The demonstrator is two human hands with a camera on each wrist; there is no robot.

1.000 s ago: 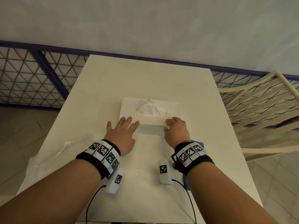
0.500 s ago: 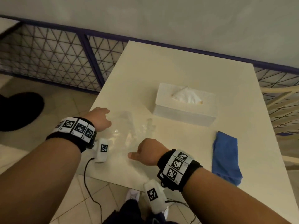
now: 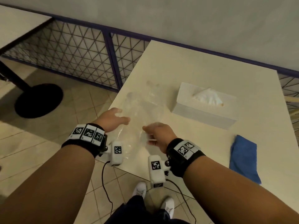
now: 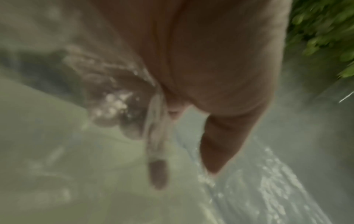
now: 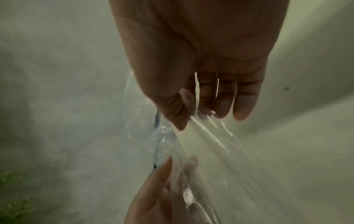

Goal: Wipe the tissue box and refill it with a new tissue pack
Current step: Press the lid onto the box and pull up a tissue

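1. Now, head view: both hands are over the near left corner of the cream table (image 3: 202,75), each holding a clear plastic wrapper (image 3: 142,110) between them.
2. Left hand (image 3: 111,118): at the table's left edge, thumb pointing toward the right hand, fingers wrapped in the wrapper's left side. Its wrist view is blurred but shows plastic bunched against the palm and fingers (image 4: 157,174), so the hand is gripping the plastic.
3. Right hand (image 3: 158,135): pinches the wrapper's near right part. In the right wrist view the thumb and fingertips (image 5: 243,109) close on a stretched, shiny fold of the wrapper (image 5: 206,133); the other hand (image 5: 159,189) shows below it, also holding the plastic.
4. Wrapper: crumpled and see-through, spread from the hands toward the middle of the table. I cannot tell how much of it is lifted off the surface.
5. White tissue box (image 3: 205,107): stands on the table beyond and to the right of the hands, apart from both, with a tissue (image 3: 208,96) sticking up out of its top slot.
6. Blue cloth (image 3: 244,157): folded, lying near the table's right near edge, apart from box and hands.
7. Surroundings: tiled floor, purple mesh fence (image 3: 77,59) along the wall, the black base (image 3: 38,101) of another table at left.
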